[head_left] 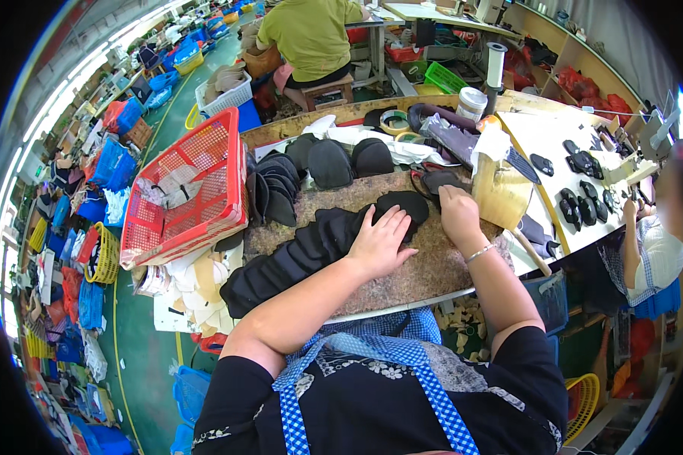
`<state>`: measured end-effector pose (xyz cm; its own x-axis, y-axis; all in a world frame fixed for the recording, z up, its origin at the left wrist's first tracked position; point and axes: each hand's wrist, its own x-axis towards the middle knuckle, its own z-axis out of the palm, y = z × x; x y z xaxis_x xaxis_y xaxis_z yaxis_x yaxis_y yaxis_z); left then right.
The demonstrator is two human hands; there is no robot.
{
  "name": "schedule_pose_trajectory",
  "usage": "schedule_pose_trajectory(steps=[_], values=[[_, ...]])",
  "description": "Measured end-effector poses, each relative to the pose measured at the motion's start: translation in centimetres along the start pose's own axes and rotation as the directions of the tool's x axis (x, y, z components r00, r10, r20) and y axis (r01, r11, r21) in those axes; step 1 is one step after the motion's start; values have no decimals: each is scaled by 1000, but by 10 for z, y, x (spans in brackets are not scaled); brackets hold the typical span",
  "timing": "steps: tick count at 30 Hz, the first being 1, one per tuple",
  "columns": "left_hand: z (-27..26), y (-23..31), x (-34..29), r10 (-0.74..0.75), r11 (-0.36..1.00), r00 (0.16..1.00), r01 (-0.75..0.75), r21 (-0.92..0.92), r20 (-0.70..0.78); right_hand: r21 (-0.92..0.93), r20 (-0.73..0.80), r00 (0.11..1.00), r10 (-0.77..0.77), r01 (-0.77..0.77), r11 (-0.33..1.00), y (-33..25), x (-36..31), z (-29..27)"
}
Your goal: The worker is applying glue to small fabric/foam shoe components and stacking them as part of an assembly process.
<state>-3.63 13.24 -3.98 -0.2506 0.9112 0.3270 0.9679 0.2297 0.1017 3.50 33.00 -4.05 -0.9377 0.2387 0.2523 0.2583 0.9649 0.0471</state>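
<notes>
A long overlapping row of black fabric pieces (300, 254) runs slantwise across the speckled brown work board (379, 292). My left hand (381, 241) lies on the upper right end of this row, its fingers stretched out over the last rounded black piece (404, 203). To the right, my right hand (461, 216) is closed, fingers curled down beside a dark grey piece (442, 180) with a thin reddish-edged loop. What its fingertips hold, if anything, is hidden. Behind the row stand stacked black curved pieces (331, 164), and more black pieces (272, 189) fan out at the left.
A red plastic crate (224, 178) stands at the table's left. Pale scraps (205, 284) lie below it. A yellowish block (501, 196), a wooden-handled tool (533, 254), tape rolls (394, 121) and a white tub (472, 102) sit right and behind. Co-workers (307, 38) sit beyond and at right.
</notes>
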Motion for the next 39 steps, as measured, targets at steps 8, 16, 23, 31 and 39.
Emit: schedule_pose_trajectory(steps=[8, 16, 23, 31, 39], values=[[-24, 8, 30, -551, -204, 806, 122, -971, 217, 43, -806, 574, -141, 295, 955, -47, -25, -60], [-46, -5, 29, -476, -660, 770, 7, -751, 425, 264, -795, 597, -106, 498, 826, -65, -45, -70], [-68, -48, 13, -845, -219, 534, -296, -930, 30, 430, -837, 497, 227, 344, 835, -61, -4, -70], [-82, -33, -21, -816, 67, 547, -236, -969, -190, 116, -475, 877, -65, 135, 984, -37, 31, -22], [-84, -8, -34, -274, 959, 569, 221, -176, -775, 989, 147, 983, 108, -144, -38, -118, -14, -59]])
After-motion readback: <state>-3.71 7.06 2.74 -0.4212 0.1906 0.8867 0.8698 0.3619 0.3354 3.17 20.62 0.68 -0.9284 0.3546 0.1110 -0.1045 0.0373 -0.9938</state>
